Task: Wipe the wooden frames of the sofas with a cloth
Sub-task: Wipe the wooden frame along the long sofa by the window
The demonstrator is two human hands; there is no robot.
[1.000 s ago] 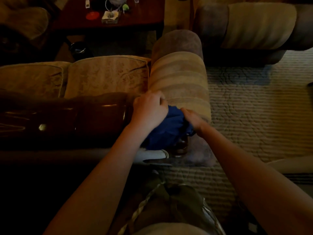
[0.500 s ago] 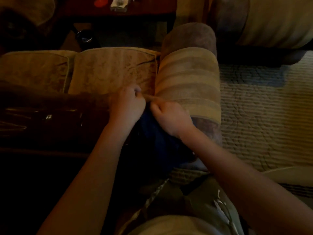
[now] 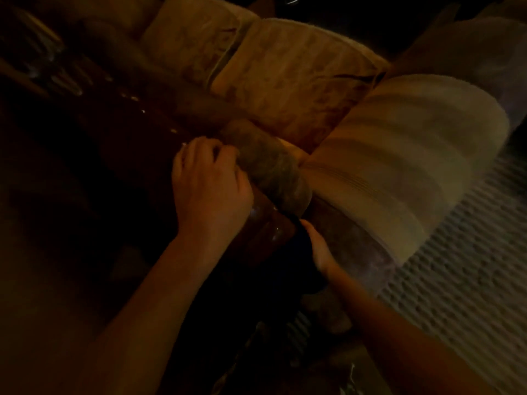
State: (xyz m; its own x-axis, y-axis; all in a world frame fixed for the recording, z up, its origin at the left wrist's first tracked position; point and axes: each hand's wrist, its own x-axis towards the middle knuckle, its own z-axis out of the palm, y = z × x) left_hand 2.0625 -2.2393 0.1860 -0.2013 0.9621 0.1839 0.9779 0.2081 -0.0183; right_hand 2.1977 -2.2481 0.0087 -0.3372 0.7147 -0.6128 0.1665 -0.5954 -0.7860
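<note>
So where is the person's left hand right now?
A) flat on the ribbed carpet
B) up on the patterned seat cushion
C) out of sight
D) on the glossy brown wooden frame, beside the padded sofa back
D: the left hand rests with curled fingers on the glossy brown wooden frame, right beside the padded sofa back.

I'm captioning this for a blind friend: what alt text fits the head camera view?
Dim, blurred view down at a sofa corner: the left hand rests on the glossy wooden frame, while the right hand presses a dark cloth beside the striped armrest.
</note>
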